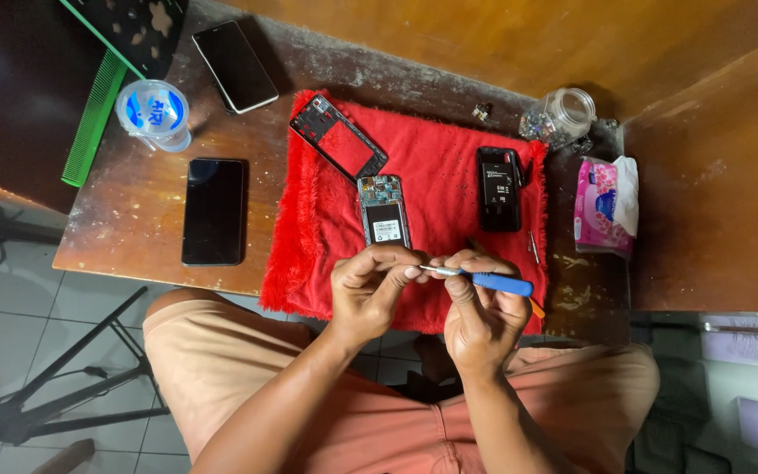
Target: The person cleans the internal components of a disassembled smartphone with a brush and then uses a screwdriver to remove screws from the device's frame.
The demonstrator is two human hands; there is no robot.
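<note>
Both hands pinch one blue-handled metal tool [484, 280]: left hand [368, 294] at its tip, right hand [482, 316] gripping the handle, above a fuzzy red cloth [436, 162] carrying three opened phones.

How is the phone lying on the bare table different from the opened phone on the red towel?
The black phone on the bare table is closed, showing a dark glossy face; the opened phone on the red towel shows its circuit board and battery. The black phone looks larger. Both lie flat, roughly upright in view.
</note>
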